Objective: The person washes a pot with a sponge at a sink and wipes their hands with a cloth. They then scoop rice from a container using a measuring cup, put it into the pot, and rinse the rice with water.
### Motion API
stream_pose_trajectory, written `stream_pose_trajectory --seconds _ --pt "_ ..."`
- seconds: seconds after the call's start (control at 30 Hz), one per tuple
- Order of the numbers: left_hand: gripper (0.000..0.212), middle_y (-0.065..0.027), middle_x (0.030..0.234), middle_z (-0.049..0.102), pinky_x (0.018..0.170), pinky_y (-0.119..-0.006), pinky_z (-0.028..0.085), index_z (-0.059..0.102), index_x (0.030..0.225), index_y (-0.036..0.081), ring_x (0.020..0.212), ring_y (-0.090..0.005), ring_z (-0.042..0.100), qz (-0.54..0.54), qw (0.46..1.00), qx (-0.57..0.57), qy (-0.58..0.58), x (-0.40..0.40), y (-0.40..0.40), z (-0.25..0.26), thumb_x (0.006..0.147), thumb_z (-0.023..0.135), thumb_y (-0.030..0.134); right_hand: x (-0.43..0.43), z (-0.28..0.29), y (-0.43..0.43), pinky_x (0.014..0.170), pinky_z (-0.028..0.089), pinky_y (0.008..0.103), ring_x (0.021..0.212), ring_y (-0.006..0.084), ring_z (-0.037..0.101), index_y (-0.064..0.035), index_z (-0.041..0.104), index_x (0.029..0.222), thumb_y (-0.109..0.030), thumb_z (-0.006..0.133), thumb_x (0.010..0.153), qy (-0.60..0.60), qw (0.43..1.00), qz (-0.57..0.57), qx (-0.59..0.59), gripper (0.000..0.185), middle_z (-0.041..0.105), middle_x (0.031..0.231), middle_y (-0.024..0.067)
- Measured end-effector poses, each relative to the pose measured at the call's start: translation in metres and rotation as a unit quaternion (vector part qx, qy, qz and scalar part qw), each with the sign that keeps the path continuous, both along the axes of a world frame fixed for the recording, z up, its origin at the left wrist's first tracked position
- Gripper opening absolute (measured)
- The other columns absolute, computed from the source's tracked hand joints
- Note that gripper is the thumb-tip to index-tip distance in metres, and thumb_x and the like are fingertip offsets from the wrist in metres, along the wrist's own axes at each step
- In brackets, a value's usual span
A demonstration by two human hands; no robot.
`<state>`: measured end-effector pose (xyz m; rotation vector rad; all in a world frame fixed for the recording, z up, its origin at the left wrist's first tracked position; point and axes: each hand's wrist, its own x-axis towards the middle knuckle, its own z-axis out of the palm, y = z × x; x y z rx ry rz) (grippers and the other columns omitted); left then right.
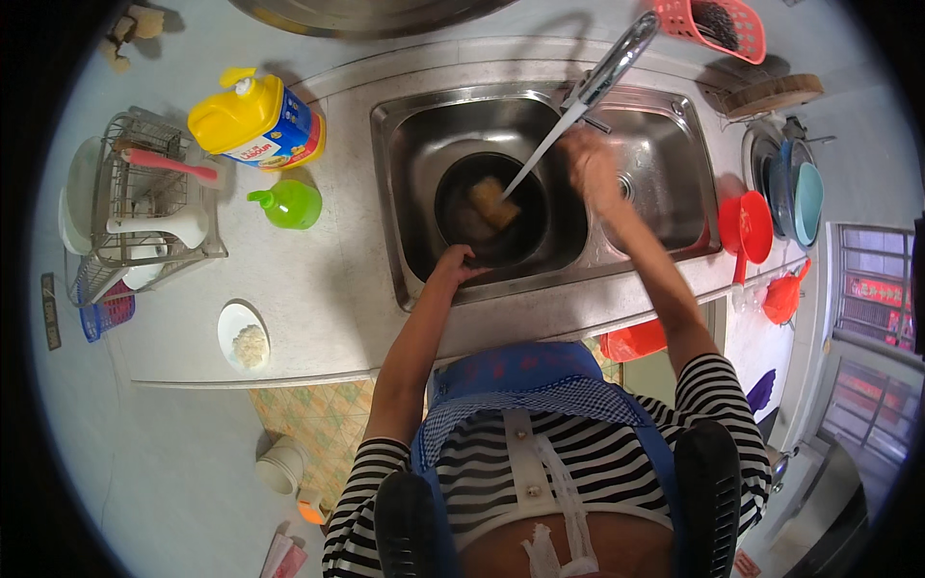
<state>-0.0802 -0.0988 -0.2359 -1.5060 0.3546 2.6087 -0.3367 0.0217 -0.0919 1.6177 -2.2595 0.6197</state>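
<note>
My left hand grips the near rim of a round black pan. The pan rests in the larger left bowl of a steel sink. Inside it lies a yellowish scrubbing pad or sponge. A stream of water runs from the chrome faucet down into the pan. My right hand is blurred by motion above the divider between the bowls, just below the faucet's lever. Whether its fingers touch anything is unclear.
Left of the sink stand a yellow detergent jug, a green pump bottle and a wire dish rack. A white dish holds white grains. Rightward are a red ladle, stacked basins and a wooden board.
</note>
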Motion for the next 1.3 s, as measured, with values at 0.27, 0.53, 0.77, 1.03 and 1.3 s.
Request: stream_pose_trajectory --seconds 0.27,0.53,0.77,1.03,1.3 --pt "0.043 -0.0174 0.11 0.046 0.084 -0.058 0.041 0.042 0.106 -0.002 0.101 -0.0379 0.047 -0.024 0.999 0.015 -0.046 -0.016 0.004 -0.013 0.063 0.042 -0.008 0.043 -0.215 -0.026 0.062 0.049 0.0431 0.071 0.0349 0.059 -0.0076 0.057 0.092 -0.016 0.052 0.076 -0.294 0.914 -0.135 0.246 0.018 0.06 0.077 0.0181" --pt "0.038 -0.0165 0.103 0.05 0.085 -0.056 0.042 0.045 0.101 -0.002 0.098 -0.0358 0.048 -0.03 0.998 0.014 -0.044 -0.005 0.002 -0.02 0.063 0.043 -0.009 0.064 -0.157 -0.071 0.064 0.044 0.0387 0.08 0.0331 0.054 -0.0049 0.051 0.086 -0.022 0.058 0.074 -0.236 0.959 -0.035 0.152 0.022 0.056 0.088 0.0151" --pt "0.047 -0.0167 0.113 0.045 0.081 -0.057 0.043 0.042 0.109 0.0 0.104 -0.0356 0.045 0.0 0.997 0.041 -0.073 -0.011 -0.009 -0.03 0.063 0.044 -0.007 0.075 -0.221 -0.023 0.065 0.049 0.0407 0.08 0.0314 0.059 -0.0051 0.055 0.102 -0.015 0.047 0.079 -0.264 0.912 -0.02 0.314 0.026 0.059 0.092 0.0173" --pt "0.058 -0.0204 0.119 0.031 0.075 -0.059 0.045 0.025 0.122 0.003 0.107 -0.04 0.038 -0.031 0.997 -0.013 -0.074 -0.004 -0.011 -0.066 0.068 0.045 -0.006 0.1 -0.252 -0.061 0.061 0.051 0.0383 0.076 0.0287 0.061 -0.0056 0.057 0.099 -0.013 0.05 0.076 -0.1 0.92 0.126 0.357 0.025 0.059 0.093 0.0185" --pt "0.048 -0.0187 0.111 0.04 0.073 -0.058 0.047 0.033 0.115 0.001 0.099 -0.039 0.046 -0.028 0.992 -0.054 -0.113 -0.01 0.0 -0.067 0.069 0.042 -0.007 0.121 -0.277 -0.024 0.063 0.049 0.0334 0.069 0.0236 0.059 -0.0046 0.059 0.092 -0.015 0.053 0.072 -0.102 0.95 0.048 0.292 0.023 0.059 0.078 0.0099"
